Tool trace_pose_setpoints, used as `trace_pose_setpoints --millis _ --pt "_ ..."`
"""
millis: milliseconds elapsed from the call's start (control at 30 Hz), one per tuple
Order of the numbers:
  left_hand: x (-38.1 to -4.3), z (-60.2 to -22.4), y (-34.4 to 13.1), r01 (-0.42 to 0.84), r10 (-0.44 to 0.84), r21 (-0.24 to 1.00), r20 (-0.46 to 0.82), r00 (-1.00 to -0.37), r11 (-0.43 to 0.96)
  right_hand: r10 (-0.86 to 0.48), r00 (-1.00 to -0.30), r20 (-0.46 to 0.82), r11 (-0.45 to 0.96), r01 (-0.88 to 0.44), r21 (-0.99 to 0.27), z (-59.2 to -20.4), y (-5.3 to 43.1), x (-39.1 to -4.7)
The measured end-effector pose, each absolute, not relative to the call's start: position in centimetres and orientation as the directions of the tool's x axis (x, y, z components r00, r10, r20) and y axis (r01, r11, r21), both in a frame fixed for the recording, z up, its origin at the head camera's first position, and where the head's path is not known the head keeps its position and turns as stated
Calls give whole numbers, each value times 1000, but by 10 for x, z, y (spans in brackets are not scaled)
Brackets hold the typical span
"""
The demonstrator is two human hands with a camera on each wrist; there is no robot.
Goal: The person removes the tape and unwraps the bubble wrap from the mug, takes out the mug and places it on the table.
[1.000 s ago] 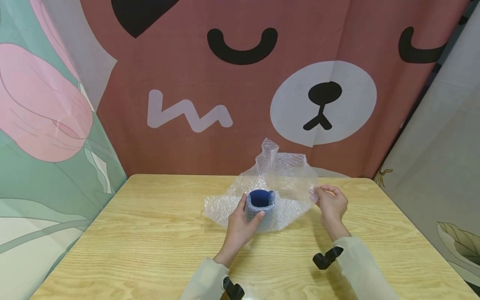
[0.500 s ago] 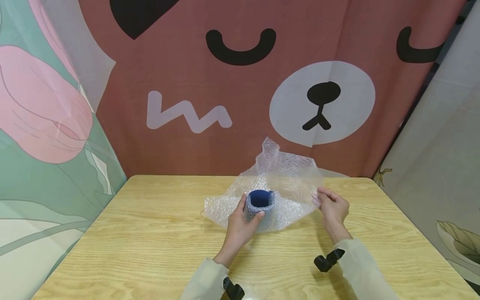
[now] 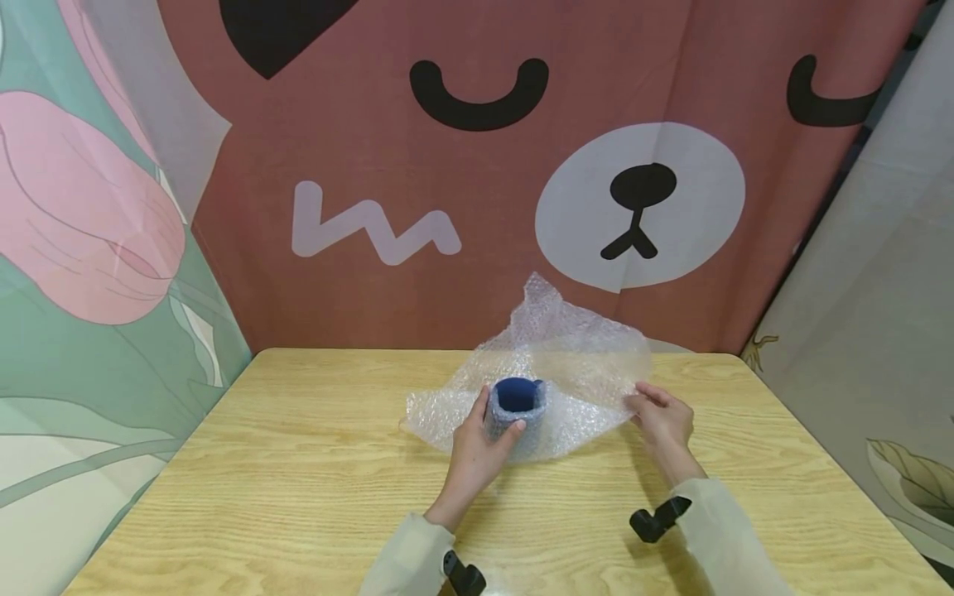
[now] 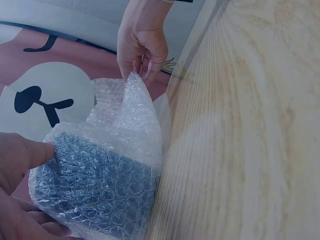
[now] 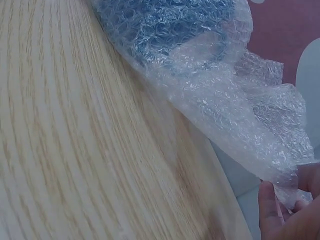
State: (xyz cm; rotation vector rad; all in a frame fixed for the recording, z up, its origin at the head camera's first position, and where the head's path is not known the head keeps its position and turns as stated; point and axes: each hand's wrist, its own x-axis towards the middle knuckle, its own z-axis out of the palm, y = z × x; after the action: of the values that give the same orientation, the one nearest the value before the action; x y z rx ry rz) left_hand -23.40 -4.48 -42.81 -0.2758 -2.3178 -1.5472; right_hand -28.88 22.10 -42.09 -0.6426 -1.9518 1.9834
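Observation:
A dark blue mug [image 3: 517,395] stands upright on the table with clear bubble wrap [image 3: 581,364] around its side. My left hand [image 3: 477,451] grips the wrapped mug from the left, thumb at the near side and fingers around the far left. In the left wrist view the wrapped side [image 4: 100,185] shows blue through the bubbles, with my thumb at its upper edge. My right hand [image 3: 666,422] pinches the right corner of the wrap, which spreads out from the mug; in the right wrist view that pinched corner [image 5: 285,175] is drawn taut.
The light wood table [image 3: 298,463] has its back edge just behind the wrap. A reddish-brown curtain with a bear face [image 3: 358,298] hangs behind it, and printed cloths hang at both sides. Each sleeve carries a small black wrist camera [image 3: 659,520].
My right hand has moved slightly right and down with the corner of the bubble wrap, stretching the sheet wider to the right. My left hand and the mug have stayed in place.

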Motion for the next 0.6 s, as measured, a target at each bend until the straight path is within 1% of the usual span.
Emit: trace_pose_setpoints --millis 200,367,600 --pt "-234 -428 -45 340 -24 858 378 -926 386 448 -884 -130 28 159 -987 -423 226 -286" --pt "-233 -427 -45 337 -24 858 375 -927 388 375 -917 -133 88 178 -980 -424 230 -284" --pt "-233 -427 -45 335 -20 858 372 -928 389 317 -935 -157 86 193 -977 -429 237 -283"
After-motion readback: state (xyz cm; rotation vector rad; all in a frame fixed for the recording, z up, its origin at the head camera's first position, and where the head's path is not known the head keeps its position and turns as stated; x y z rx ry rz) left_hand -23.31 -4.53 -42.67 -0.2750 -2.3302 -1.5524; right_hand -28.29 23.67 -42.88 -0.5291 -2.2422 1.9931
